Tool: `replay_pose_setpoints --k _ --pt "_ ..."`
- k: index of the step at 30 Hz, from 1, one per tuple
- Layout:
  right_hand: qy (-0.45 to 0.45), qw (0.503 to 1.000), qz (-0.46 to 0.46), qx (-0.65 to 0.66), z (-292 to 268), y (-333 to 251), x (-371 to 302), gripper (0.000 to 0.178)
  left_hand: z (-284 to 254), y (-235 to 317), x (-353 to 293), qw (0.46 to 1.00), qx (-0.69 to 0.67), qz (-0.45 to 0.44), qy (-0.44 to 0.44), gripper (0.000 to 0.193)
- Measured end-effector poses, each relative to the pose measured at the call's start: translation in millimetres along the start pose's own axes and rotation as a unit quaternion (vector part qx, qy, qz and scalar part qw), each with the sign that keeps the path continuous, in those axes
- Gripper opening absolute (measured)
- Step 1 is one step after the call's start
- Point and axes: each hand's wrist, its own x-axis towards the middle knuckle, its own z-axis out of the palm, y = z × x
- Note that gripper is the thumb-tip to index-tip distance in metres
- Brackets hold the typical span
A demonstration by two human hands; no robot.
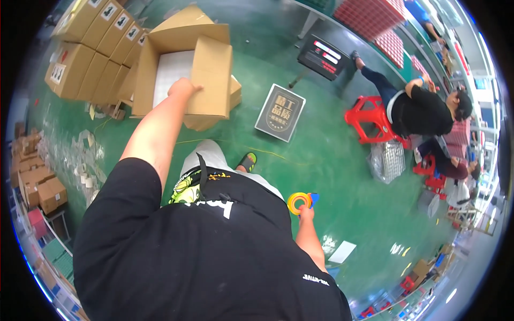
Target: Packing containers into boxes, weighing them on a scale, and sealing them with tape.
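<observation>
An open cardboard box [211, 80] stands ahead of me to the left, with flat white contents [172, 72] showing inside. My left hand [183, 88] is closed at the inner edge of its right flap, the thumb against the cardboard and the other fingers mostly hidden. Down by my right side, my right hand [305, 212] is wrapped round a tape dispenser [314, 199] with a blue end. A yellow roll of tape [298, 203] sits on it.
Stacked cartons [104, 48] rise at the far left. A dark printed box [280, 112] lies on the green floor, near a black box on a stand [323, 56]. Another person [423, 112] sits on a red stool [369, 120] at right. Plastic scraps [83, 155] litter the left floor.
</observation>
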Motion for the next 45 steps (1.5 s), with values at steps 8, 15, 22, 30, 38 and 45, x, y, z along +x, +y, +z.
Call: replay_pose_setpoints --k 8,15,22,30,38,45 --pt "-0.247 0.937 -0.244 0.028 120.6 -215.0 -35.2 0.038 0.5 -14.3 50.7 0.993 0.048 -0.005 -0.104 0.071" --pt "-0.480 0.820 -0.306 0.065 303.0 -370.2 -149.5 0.054 83.4 -6.8 107.0 0.985 0.097 0.086 -0.115 0.027" --pt "-0.544 0.832 -0.104 -0.027 451.9 -369.5 -116.1 0.042 29.9 -46.4 100.2 0.978 -0.021 0.085 -0.189 0.032" --pt "-0.573 0.736 -0.286 -0.221 436.2 -374.8 -78.0 0.053 -98.1 -130.6 36.6 0.878 -0.117 0.185 0.426 0.052" --pt "-0.639 0.764 -0.061 -0.059 433.2 -395.9 -90.8 0.049 -42.2 -24.4 40.9 0.952 0.033 -0.079 -0.294 0.121" --pt "-0.545 0.760 -0.353 0.002 386.3 -483.6 -204.7 0.064 0.3 6.3 80.5 0.930 0.092 -0.146 -0.324 0.119"
